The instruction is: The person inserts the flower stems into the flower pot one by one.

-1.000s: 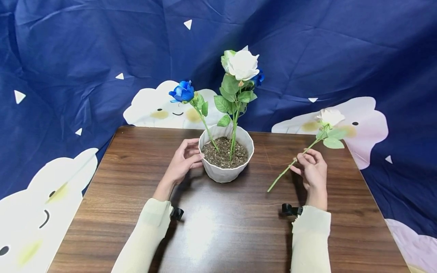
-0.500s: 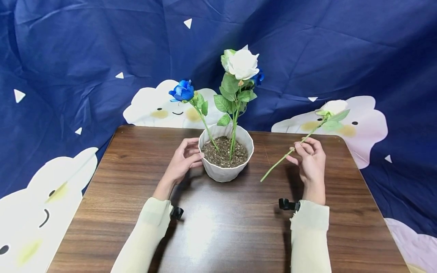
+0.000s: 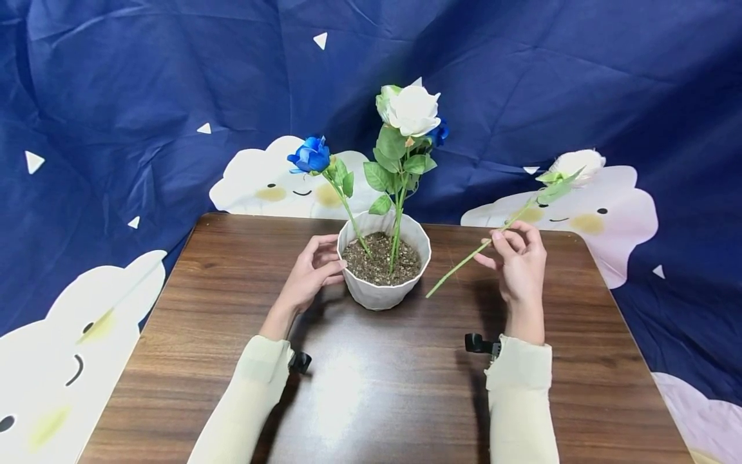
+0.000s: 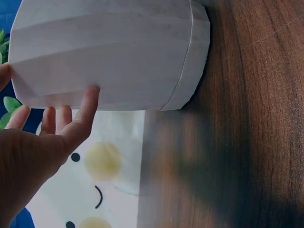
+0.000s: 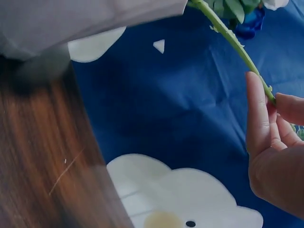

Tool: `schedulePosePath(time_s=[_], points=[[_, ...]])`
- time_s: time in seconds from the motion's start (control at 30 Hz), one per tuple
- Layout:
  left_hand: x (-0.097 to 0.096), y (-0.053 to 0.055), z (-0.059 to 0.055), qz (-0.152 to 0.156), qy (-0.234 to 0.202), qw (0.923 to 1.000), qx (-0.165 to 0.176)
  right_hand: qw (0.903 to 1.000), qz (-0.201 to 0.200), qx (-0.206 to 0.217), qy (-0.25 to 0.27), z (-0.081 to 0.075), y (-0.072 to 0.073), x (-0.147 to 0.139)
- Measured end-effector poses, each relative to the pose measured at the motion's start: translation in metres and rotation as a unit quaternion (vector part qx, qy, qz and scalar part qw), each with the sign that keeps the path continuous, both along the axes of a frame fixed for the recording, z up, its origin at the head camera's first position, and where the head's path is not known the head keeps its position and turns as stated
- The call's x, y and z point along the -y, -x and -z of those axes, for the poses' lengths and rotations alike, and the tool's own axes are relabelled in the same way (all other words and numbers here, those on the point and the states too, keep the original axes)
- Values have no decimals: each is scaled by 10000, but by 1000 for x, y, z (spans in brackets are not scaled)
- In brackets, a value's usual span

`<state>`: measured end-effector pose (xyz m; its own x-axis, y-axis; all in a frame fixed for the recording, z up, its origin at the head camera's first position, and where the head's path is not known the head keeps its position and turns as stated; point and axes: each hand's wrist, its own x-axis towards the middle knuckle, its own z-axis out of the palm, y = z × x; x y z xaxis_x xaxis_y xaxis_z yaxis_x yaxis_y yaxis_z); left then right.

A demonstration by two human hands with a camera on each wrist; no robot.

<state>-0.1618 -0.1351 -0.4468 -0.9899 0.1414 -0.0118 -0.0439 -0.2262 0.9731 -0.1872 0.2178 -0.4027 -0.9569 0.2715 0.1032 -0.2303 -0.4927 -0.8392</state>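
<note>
My left hand (image 3: 308, 274) rests against the left side of a white faceted flowerpot (image 3: 379, 296), its thumb by the rim. In the left wrist view, the fingertips (image 4: 89, 100) touch the outer wall (image 4: 118, 61). Dark soil (image 3: 377, 258) fills the pot. A blue rose (image 3: 310, 155) leans left in it, and a taller white rose (image 3: 413, 109) stands beside a partly hidden second blue rose (image 3: 438, 131). My right hand (image 3: 522, 264) pinches the green stem (image 5: 232, 40) of another white rose (image 3: 582, 166). That rose is tilted, bloom up and right, with its stem end right of the pot.
The brown wooden table (image 3: 406, 399) lies beneath the pot and both forearms. Behind it hangs a dark blue cloth (image 3: 174, 77) with printed white clouds. Each wrist carries a black camera mount (image 3: 481, 343).
My right hand has moved a little left and up with the white rose, bringing its stem end closer to the pot. My left hand and the pot have stayed put.
</note>
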Motion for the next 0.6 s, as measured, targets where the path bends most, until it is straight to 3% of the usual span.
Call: schedulePosePath(time_s=[0.6], points=[[0, 0, 1, -20, 28, 10000, 10, 9959, -76, -650, -625, -36, 4, 35]])
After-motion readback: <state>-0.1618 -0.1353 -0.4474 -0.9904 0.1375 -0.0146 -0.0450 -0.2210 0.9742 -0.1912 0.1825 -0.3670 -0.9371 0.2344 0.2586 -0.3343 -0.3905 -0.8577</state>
